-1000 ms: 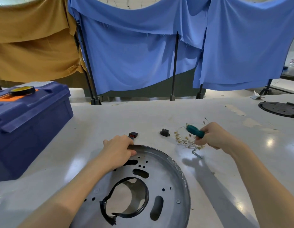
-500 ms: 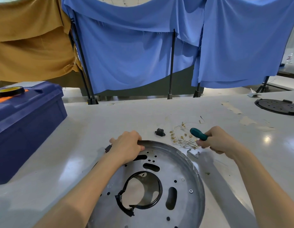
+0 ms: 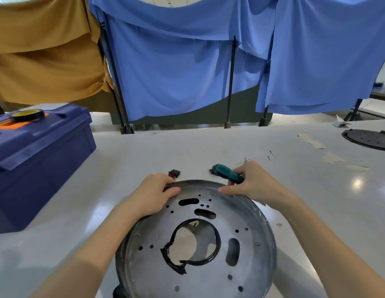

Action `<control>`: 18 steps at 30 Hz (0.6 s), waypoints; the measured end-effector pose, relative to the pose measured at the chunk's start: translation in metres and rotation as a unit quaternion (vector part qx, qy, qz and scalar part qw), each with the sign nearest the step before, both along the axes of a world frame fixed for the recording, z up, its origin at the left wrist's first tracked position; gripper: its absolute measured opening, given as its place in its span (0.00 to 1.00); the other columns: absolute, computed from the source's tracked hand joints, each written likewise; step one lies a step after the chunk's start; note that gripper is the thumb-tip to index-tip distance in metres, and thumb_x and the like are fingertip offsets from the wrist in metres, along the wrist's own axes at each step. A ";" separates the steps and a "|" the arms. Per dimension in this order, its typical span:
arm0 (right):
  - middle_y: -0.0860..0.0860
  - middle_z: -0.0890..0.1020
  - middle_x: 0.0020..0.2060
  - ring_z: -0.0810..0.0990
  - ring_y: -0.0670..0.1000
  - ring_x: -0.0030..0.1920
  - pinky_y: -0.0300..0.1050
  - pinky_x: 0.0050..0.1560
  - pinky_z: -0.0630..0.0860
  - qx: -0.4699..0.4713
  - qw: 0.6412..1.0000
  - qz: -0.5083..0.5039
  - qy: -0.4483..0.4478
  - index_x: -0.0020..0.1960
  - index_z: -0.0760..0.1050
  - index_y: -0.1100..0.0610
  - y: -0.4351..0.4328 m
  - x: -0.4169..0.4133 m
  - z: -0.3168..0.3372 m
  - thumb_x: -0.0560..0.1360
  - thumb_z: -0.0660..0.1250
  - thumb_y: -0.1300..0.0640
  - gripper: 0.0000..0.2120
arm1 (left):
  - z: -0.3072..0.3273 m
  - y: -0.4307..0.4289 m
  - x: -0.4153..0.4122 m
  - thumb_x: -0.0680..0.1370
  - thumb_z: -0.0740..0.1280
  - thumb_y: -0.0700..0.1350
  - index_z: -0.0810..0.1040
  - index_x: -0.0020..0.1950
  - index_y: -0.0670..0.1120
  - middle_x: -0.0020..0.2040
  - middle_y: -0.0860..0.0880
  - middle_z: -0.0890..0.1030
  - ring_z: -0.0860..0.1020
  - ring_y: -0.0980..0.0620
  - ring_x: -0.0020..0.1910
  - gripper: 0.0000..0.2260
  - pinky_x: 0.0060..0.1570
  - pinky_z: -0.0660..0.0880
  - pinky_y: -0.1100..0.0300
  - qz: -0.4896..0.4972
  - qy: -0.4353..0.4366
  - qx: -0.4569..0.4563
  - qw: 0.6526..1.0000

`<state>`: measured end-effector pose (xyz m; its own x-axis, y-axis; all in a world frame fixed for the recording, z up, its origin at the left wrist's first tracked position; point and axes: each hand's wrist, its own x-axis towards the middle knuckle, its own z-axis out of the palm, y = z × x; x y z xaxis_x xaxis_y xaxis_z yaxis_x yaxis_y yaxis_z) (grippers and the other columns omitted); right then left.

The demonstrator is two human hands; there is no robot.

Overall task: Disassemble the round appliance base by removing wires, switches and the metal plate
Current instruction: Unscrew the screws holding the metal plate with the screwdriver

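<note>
Metal plate (image 3: 144, 261) at near edge of surface (image 3: 187, 151), approx. ctr. Switch (image 3: 173, 173) just behind its far rim, screwdriver (image 3: 227, 173) to switch's R. Toolbox (image 3: 36, 160) at L edge w/ tape roll (image 3: 28, 114) on top. Disc (image 3: 368, 139) toward far R corner.

Left hand (image 3: 153, 195) holding metal plate (image 3: 208, 280) rim, right hand (image 3: 255, 187) holding screwdriver (image 3: 226, 172)

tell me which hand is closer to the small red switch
Left. The left hand grips the plate rim just in front of the switch; the right hand sits farther right, holding a screwdriver.
</note>
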<state>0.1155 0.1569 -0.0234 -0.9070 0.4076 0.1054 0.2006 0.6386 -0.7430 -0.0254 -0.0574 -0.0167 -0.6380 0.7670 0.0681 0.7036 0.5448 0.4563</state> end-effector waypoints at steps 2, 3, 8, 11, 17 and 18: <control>0.47 0.66 0.23 0.63 0.46 0.24 0.39 0.30 0.62 0.033 0.999 -0.030 0.014 0.31 0.74 0.60 -0.003 -0.002 0.000 0.64 0.78 0.41 0.23 | -0.002 -0.001 0.001 0.80 0.63 0.47 0.77 0.38 0.42 0.30 0.49 0.73 0.70 0.52 0.31 0.14 0.31 0.64 0.61 0.028 0.021 -0.001 0.999; 0.46 0.64 0.22 0.62 0.46 0.24 0.38 0.29 0.61 0.032 0.999 -0.037 0.017 0.30 0.73 0.58 -0.003 -0.001 0.002 0.62 0.78 0.39 0.24 | -0.002 -0.002 0.001 0.81 0.62 0.47 0.76 0.39 0.41 0.31 0.49 0.73 0.71 0.49 0.33 0.14 0.34 0.65 0.58 0.044 0.031 -0.011 0.998; 0.51 0.64 0.25 0.62 0.49 0.27 0.37 0.26 0.58 0.036 0.998 -0.007 -0.060 0.31 0.74 0.64 0.018 0.016 0.013 0.61 0.81 0.44 0.25 | 0.007 -0.005 0.002 0.80 0.62 0.49 0.67 0.40 0.45 0.38 0.49 0.71 0.71 0.47 0.41 0.12 0.43 0.66 0.57 0.103 0.022 -0.135 0.985; 0.49 0.63 0.23 0.61 0.49 0.26 0.35 0.24 0.57 0.069 0.994 -0.011 -0.084 0.28 0.71 0.62 0.023 0.018 0.012 0.63 0.79 0.55 0.18 | 0.021 -0.006 0.003 0.76 0.66 0.57 0.63 0.38 0.48 0.38 0.50 0.69 0.68 0.50 0.38 0.17 0.49 0.69 0.55 0.093 0.027 -0.230 0.968; 0.53 0.64 0.25 0.61 0.49 0.28 0.43 0.32 0.58 0.056 0.997 0.045 0.009 0.31 0.73 0.67 0.011 0.002 0.006 0.67 0.78 0.51 0.22 | 0.017 0.025 0.020 0.80 0.60 0.55 0.64 0.74 0.55 0.70 0.49 0.73 0.70 0.46 0.68 0.22 0.66 0.66 0.48 -0.032 0.084 -0.058 0.994; 0.55 0.64 0.26 0.61 0.50 0.29 0.44 0.33 0.58 0.047 0.998 0.037 0.024 0.34 0.74 0.69 0.009 0.001 0.005 0.67 0.78 0.47 0.25 | 0.014 0.031 0.023 0.81 0.60 0.53 0.64 0.74 0.55 0.69 0.50 0.74 0.71 0.47 0.66 0.21 0.65 0.68 0.49 -0.053 0.092 -0.048 0.993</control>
<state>0.1164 0.1656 -0.0180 -0.9271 0.3267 0.1838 0.1165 0.7170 -0.6873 -0.0028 -0.0262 -0.0029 -0.5374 0.8373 0.1007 0.8258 0.4983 0.2642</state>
